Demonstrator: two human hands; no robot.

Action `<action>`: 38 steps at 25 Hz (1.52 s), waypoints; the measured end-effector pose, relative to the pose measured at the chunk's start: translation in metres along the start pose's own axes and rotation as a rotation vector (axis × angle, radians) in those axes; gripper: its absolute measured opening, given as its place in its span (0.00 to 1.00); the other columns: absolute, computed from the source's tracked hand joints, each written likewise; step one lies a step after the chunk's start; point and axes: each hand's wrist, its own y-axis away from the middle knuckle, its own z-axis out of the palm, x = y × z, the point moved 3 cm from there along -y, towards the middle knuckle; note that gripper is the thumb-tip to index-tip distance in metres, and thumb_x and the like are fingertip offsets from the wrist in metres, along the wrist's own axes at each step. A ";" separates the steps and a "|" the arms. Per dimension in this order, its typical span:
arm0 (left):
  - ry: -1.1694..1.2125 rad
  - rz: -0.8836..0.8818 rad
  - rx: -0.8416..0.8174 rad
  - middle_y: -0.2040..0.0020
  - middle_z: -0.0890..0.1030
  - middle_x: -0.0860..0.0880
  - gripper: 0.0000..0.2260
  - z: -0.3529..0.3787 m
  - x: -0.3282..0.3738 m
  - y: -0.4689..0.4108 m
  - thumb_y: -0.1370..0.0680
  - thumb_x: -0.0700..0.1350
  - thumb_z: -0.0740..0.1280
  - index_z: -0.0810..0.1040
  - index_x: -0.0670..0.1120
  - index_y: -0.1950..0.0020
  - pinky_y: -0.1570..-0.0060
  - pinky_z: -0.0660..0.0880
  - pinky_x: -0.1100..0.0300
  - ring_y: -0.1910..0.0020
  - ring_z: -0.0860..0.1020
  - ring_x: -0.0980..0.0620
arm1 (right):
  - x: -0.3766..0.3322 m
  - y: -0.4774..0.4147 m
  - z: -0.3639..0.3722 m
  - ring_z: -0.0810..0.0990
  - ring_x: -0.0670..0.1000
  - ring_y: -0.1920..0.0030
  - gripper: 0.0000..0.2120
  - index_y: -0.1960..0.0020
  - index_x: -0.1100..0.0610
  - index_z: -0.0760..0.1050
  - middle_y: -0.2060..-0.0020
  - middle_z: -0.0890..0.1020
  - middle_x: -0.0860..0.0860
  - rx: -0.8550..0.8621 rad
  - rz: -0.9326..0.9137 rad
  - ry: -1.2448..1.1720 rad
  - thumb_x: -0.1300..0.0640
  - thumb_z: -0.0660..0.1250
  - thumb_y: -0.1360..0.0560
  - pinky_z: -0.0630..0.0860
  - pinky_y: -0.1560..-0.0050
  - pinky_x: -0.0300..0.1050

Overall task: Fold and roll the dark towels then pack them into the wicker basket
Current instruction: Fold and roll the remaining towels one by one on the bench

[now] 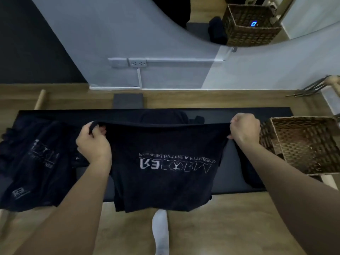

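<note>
We're on the fold step: left hand (93, 142) and right hand (244, 128) have fingers curled tight on the top corners of the dark logo-printed towel (165, 181), stretched over the black padded surface (119, 115). Next, probably: lay flat, halve, roll. The brown wicker basket (301, 119) waits on the right, with heaped dark towels (36, 162) on the left, a wooden floor (230, 218) and a curved wall mirror (202, 15).

- The left grip (93, 144) and right grip (244, 128) each hold a top corner of a dark towel (165, 186), which is spread between them.
- Its pale lettering (174, 165) shows upside down (the small line is too blurred to read whole), and its lower edge hangs past the near side of the worktop (92, 115).
- More towels (36, 162) lie heaped at the left end.
- The basket (303, 144) sits at the right end, just beside the right forearm.
</note>
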 end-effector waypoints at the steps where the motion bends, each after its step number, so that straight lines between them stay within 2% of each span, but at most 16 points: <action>1: 0.002 0.004 -0.020 0.54 0.84 0.47 0.09 0.021 -0.011 -0.019 0.19 0.43 0.61 0.81 0.51 0.49 0.46 0.81 0.51 0.55 0.84 0.53 | -0.005 -0.025 0.017 0.82 0.54 0.69 0.13 0.58 0.62 0.79 0.62 0.81 0.57 0.020 0.032 -0.056 0.66 0.56 0.21 0.77 0.73 0.38; 3: 0.014 -0.002 -0.069 0.53 0.84 0.49 0.09 0.067 -0.030 -0.059 0.19 0.44 0.62 0.82 0.51 0.47 0.48 0.81 0.55 0.53 0.84 0.55 | -0.019 -0.082 0.053 0.84 0.59 0.63 0.14 0.58 0.63 0.79 0.62 0.82 0.58 0.071 0.077 -0.145 0.63 0.56 0.21 0.83 0.59 0.49; 5: 0.025 -0.033 -0.137 0.51 0.82 0.51 0.08 0.119 -0.054 -0.101 0.19 0.46 0.63 0.81 0.53 0.47 0.51 0.81 0.58 0.51 0.83 0.54 | -0.029 -0.136 0.097 0.83 0.63 0.53 0.17 0.55 0.63 0.81 0.57 0.83 0.61 0.108 0.067 -0.135 0.56 0.56 0.25 0.81 0.49 0.57; 8: 0.025 -0.146 -0.255 0.48 0.80 0.53 0.08 0.187 -0.098 -0.146 0.18 0.49 0.61 0.80 0.54 0.47 0.54 0.81 0.60 0.46 0.81 0.51 | -0.029 -0.189 0.161 0.76 0.63 0.38 0.21 0.42 0.66 0.78 0.43 0.80 0.63 0.139 0.025 -0.019 0.55 0.54 0.22 0.74 0.37 0.53; 10: 0.012 -0.210 -0.319 0.47 0.78 0.53 0.08 0.220 -0.126 -0.164 0.17 0.49 0.60 0.79 0.53 0.44 0.53 0.82 0.58 0.44 0.80 0.50 | -0.025 -0.217 0.190 0.72 0.64 0.35 0.19 0.38 0.67 0.76 0.39 0.77 0.64 0.147 -0.007 0.018 0.57 0.54 0.20 0.70 0.34 0.51; 12: -0.002 -0.247 -0.396 0.40 0.76 0.51 0.11 0.240 -0.151 -0.175 0.16 0.47 0.59 0.75 0.53 0.36 0.51 0.82 0.55 0.41 0.78 0.48 | -0.015 -0.238 0.220 0.79 0.60 0.41 0.19 0.42 0.64 0.80 0.44 0.81 0.61 0.131 -0.004 -0.062 0.55 0.57 0.25 0.75 0.37 0.52; 14: -0.036 -0.250 -0.489 0.34 0.73 0.50 0.20 0.253 -0.176 -0.178 0.16 0.43 0.59 0.64 0.55 0.24 0.48 0.82 0.54 0.39 0.76 0.47 | 0.002 -0.242 0.260 0.83 0.52 0.54 0.14 0.52 0.56 0.82 0.54 0.83 0.52 0.068 0.045 -0.289 0.60 0.59 0.29 0.82 0.49 0.48; 16: -0.121 -0.291 -0.545 0.37 0.73 0.52 0.28 0.250 -0.212 -0.164 0.16 0.41 0.60 0.53 0.57 0.20 0.48 0.82 0.53 0.41 0.78 0.49 | 0.030 -0.221 0.302 0.81 0.45 0.61 0.17 0.52 0.51 0.81 0.58 0.80 0.43 -0.019 0.084 -0.397 0.66 0.58 0.30 0.83 0.56 0.44; 19: -0.262 -0.415 -0.529 0.47 0.78 0.49 0.22 0.211 -0.288 -0.114 0.17 0.43 0.61 0.63 0.52 0.23 0.59 0.82 0.57 0.56 0.82 0.49 | 0.100 -0.157 0.358 0.83 0.48 0.53 0.19 0.49 0.48 0.81 0.58 0.81 0.41 -0.130 0.163 -0.378 0.63 0.61 0.33 0.82 0.48 0.49; 21: -0.315 -0.533 -0.409 0.57 0.80 0.47 0.14 0.162 -0.346 -0.063 0.18 0.41 0.61 0.74 0.44 0.32 0.67 0.79 0.60 0.66 0.80 0.50 | 0.167 -0.093 0.388 0.82 0.51 0.52 0.14 0.51 0.49 0.81 0.56 0.82 0.47 -0.170 0.388 -0.413 0.62 0.62 0.30 0.81 0.47 0.52; 24: -0.386 -0.749 -0.189 0.59 0.81 0.45 0.10 0.076 -0.416 0.024 0.19 0.39 0.63 0.80 0.40 0.42 0.65 0.79 0.58 0.65 0.81 0.48 | 0.241 0.018 0.406 0.78 0.52 0.64 0.10 0.57 0.49 0.76 0.59 0.81 0.54 -0.170 0.759 -0.499 0.63 0.63 0.25 0.81 0.56 0.51; 28: -0.400 -0.930 -0.016 0.50 0.81 0.44 0.16 0.001 -0.479 0.084 0.21 0.38 0.66 0.73 0.43 0.33 0.61 0.79 0.54 0.60 0.81 0.45 | 0.305 0.104 0.414 0.77 0.49 0.62 0.07 0.47 0.58 0.75 0.56 0.79 0.54 -0.262 1.085 -0.561 0.65 0.61 0.21 0.77 0.62 0.47; 30: -0.414 -0.898 -0.038 0.36 0.77 0.42 0.23 -0.016 -0.500 0.083 0.20 0.40 0.67 0.66 0.42 0.26 0.50 0.80 0.50 0.45 0.80 0.41 | 0.327 0.120 0.421 0.80 0.51 0.52 0.11 0.40 0.57 0.73 0.47 0.79 0.54 -0.268 1.106 -0.571 0.64 0.65 0.22 0.82 0.61 0.48; 32: -0.423 -0.809 -0.001 0.32 0.74 0.43 0.27 -0.027 -0.518 0.068 0.22 0.42 0.69 0.64 0.42 0.25 0.44 0.79 0.50 0.37 0.77 0.41 | 0.345 0.124 0.430 0.79 0.52 0.45 0.20 0.34 0.53 0.69 0.41 0.77 0.52 -0.211 1.083 -0.610 0.64 0.68 0.24 0.83 0.62 0.48; 36: -0.347 -0.640 0.031 0.34 0.76 0.49 0.35 -0.042 -0.534 0.044 0.26 0.39 0.74 0.61 0.51 0.25 0.65 0.80 0.60 0.44 0.81 0.46 | 0.355 0.119 0.435 0.79 0.48 0.54 0.31 0.29 0.48 0.65 0.44 0.76 0.45 -0.092 0.966 -0.732 0.67 0.70 0.26 0.81 0.63 0.45; 38: -0.370 -0.587 0.026 0.39 0.79 0.50 0.35 -0.049 -0.535 0.042 0.28 0.40 0.76 0.63 0.52 0.26 0.59 0.81 0.57 0.48 0.82 0.47 | 0.360 0.112 0.437 0.78 0.46 0.57 0.29 0.31 0.48 0.68 0.47 0.77 0.43 -0.075 0.913 -0.737 0.65 0.71 0.27 0.79 0.63 0.44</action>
